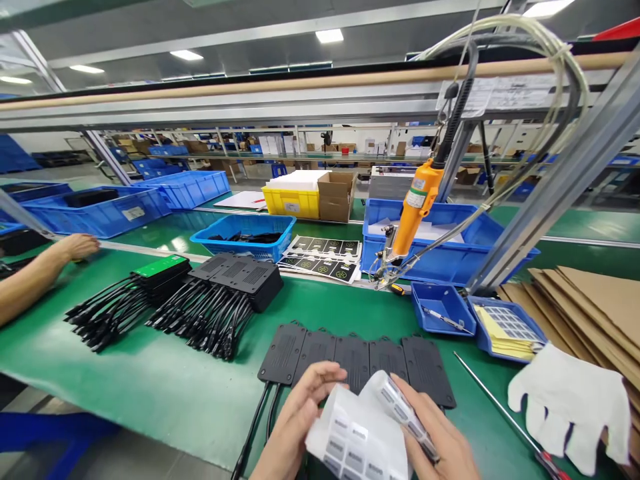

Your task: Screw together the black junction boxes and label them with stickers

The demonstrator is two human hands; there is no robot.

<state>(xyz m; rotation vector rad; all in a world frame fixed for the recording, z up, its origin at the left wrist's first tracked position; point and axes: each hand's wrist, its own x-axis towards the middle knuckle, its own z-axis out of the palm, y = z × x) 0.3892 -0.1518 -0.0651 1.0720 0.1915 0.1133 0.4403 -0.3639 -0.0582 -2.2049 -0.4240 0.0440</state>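
A curled sheet of small silver labels (pixel 367 437) on white backing is between my hands. My right hand (pixel 440 433) grips its rolled right side, fingers wrapped round it. At its left edge, my left hand (pixel 300 420) is half curled, thumb and fingers against the sheet; part of that grip is hidden behind the paper. Just beyond lie several flat black plastic cases (pixel 353 357) side by side, with black cables (pixel 257 420) running toward me on the left. A long-shafted screwdriver (pixel 500 403) and a white glove (pixel 570 407) lie to the right.
Stacked black units with cables (pixel 235 280) stand at left, near a co-worker's arm (pixel 45 273). An orange electric screwdriver (pixel 416 207) hangs above a blue bin (pixel 440 257). Small blue trays (pixel 437 310), printed sheets (pixel 323 257) and cardboard (pixel 600 313) sit around the green bench.
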